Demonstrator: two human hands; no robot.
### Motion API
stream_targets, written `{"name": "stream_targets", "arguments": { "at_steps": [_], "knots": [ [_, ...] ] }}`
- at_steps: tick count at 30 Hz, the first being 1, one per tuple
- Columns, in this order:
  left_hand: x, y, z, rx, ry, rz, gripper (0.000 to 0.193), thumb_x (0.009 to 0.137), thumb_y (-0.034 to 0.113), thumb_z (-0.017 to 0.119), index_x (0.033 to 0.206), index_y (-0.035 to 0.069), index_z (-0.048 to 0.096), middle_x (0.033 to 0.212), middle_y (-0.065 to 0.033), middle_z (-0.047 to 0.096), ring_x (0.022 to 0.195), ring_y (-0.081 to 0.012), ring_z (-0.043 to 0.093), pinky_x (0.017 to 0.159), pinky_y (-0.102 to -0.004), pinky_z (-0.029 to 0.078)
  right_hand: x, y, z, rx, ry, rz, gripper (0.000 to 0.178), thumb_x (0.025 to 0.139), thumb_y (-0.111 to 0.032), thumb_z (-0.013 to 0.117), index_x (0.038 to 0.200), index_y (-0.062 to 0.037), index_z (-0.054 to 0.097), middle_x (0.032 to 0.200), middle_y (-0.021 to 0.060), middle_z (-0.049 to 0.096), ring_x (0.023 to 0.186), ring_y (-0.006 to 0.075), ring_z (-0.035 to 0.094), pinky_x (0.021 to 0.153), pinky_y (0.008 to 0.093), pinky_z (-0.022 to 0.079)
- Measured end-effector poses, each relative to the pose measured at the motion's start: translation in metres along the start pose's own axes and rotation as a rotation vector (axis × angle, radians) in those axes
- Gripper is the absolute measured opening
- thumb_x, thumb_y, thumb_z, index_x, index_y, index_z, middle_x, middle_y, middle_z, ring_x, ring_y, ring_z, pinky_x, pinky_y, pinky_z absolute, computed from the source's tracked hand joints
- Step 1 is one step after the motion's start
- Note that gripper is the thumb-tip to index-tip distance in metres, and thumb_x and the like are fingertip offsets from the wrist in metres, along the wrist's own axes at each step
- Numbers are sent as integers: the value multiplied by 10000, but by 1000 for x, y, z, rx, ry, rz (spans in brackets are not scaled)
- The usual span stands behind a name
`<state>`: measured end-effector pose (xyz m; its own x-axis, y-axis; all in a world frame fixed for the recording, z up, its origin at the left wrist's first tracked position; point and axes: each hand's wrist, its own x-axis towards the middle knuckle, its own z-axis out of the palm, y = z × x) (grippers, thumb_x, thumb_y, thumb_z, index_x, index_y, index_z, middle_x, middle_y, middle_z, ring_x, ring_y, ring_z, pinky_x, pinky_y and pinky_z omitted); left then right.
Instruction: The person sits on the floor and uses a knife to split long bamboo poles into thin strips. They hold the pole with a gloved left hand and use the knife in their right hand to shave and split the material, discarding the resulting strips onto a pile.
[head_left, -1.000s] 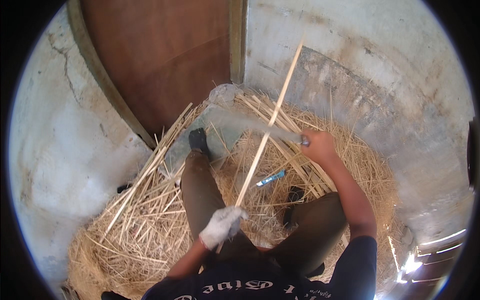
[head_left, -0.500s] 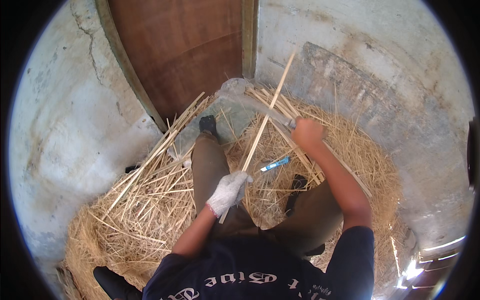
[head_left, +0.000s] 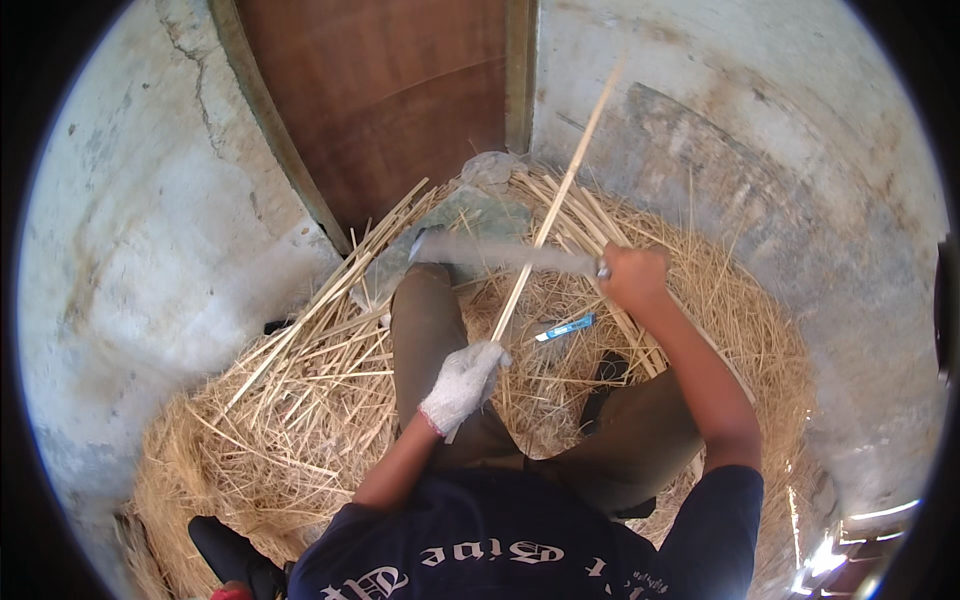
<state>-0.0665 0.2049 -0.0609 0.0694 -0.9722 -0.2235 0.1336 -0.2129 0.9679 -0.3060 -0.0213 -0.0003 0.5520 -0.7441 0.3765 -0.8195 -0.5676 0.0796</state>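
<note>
My left hand point(head_left: 462, 383), in a whitish knit glove, is closed round the lower end of a long pale bamboo strip point(head_left: 565, 190). The strip slants up and away to the right. In my bare right hand point(head_left: 637, 277) is the handle of a long-bladed knife point(head_left: 480, 251), its blade smeared by motion. That blade lies almost level across the strip, its tip end over my left foot; I cannot tell whether it touches the strip. Fine straw-like shavings point(head_left: 300, 440) cover the ground around my legs.
A slim blue and white object point(head_left: 566, 327) rests on the shavings between my legs. Bundles of strips point(head_left: 340, 270) lie left and right of a greenish stone slab point(head_left: 490, 213). Beyond stand a brown door point(head_left: 385, 110) and worn walls point(head_left: 740, 130). A dark object point(head_left: 235, 560) is at lower left.
The knife has swung from pointing up and left to nearly level, toward me. My left hand keeps its hold on the strip. The whole view has shifted slightly.
</note>
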Motion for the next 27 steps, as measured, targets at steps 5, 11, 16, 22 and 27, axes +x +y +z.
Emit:
{"name": "stream_targets", "arguments": {
  "at_steps": [5, 11, 16, 22, 27],
  "knots": [
    [-4, -1, 0, 8, 49, 21, 387, 1092, 417, 512, 1021, 64, 656, 581, 44, 432, 443, -64, 379, 405, -246, 317, 9, 37, 1, 52, 79, 342, 202, 832, -285, 730, 820, -87, 691, 679, 111, 694, 581, 293, 699, 605, 499, 571],
    [-6, -2, 1, -40, 52, 33, 381, 1094, 406, 514, 1021, 64, 666, 597, 55, 434, 468, -57, 378, 427, -242, 315, -15, 12, 5, -28, 34, 44, 165, 859, -283, 692, 869, -119, 707, 606, 53, 658, 516, 228, 664, 549, 445, 537],
    [-11, 2, 5, 11, 47, 19, 344, 1091, 374, 535, 995, 73, 671, 618, 74, 431, 498, -41, 362, 449, -231, 295, -8, 20, 8, -80, 236, -189, 143, 817, -288, 703, 861, -153, 717, 549, 10, 620, 449, 189, 611, 526, 422, 516],
    [-6, 0, 1, 10, 19, 3, 347, 1100, 363, 508, 979, 69, 646, 588, 41, 439, 449, -65, 379, 408, -249, 307, 7, 66, 8, -76, 255, 202, 114, 818, -257, 699, 826, -143, 702, 544, 28, 603, 443, 183, 590, 508, 409, 521],
    [-8, 2, -3, -39, -3, 0, 338, 1099, 358, 505, 985, 66, 632, 585, 33, 439, 441, -75, 376, 394, -254, 310, -11, 26, 1, 9, 197, -40, 104, 830, -222, 685, 785, -134, 654, 571, 61, 616, 455, 216, 596, 549, 408, 530]
  ]
}}
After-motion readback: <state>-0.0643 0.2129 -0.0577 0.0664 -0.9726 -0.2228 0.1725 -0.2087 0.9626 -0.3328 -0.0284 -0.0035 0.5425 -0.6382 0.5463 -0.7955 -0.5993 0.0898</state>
